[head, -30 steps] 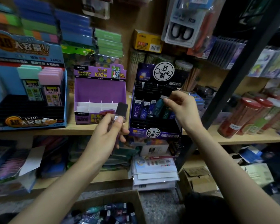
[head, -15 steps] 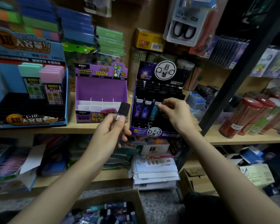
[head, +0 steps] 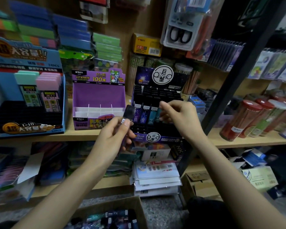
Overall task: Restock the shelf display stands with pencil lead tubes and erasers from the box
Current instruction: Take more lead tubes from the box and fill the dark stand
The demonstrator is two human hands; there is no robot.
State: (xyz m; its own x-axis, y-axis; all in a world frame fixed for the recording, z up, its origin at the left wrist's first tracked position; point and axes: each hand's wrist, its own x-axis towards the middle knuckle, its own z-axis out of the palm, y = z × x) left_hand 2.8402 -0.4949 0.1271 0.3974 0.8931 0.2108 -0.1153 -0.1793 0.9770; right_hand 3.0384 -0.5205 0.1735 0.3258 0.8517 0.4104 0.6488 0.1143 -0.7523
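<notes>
Step in hand, my read: slotting lead tubes into the black cardboard display stand with the dark purple header (head: pixel 143 76) on the pale wooden shelf (head: pixel 82 134). To do it well: keep the slim dark plastic pencil lead tube with a black cap (head: pixel 128 113) upright, cap up, label facing out like the row of blue and teal tubes (head: pixel 144 114) standing in the stand's middle tier. Bring it right over the next open slot beside that row, then push straight down till it seats level with its neighbours, without knocking those over. Left hand (head: pixel 112 138) is raised in front of the shelf edge, forearm coming up from lower left, thumb toward the camera and fingers curled behind, pinching the tube's lower body. The tube sticks up past the thumb, leaning slightly right, just left of the stand and not touching it as far as I can see. Right hand (head: pixel 180 116) is over the stand's middle tier, wrist bent, fingers curled with index and thumb close together at the right end of the row. There is blur there, so I can't tell whether they pinch a tube or only touch one. Brown cardboard supply box (head: pixel 116 203) with more tubes sits on the floor below, between the forearms. Purple cardboard display box (head: pixel 97 95) left of the stand shows white dividers.
</notes>
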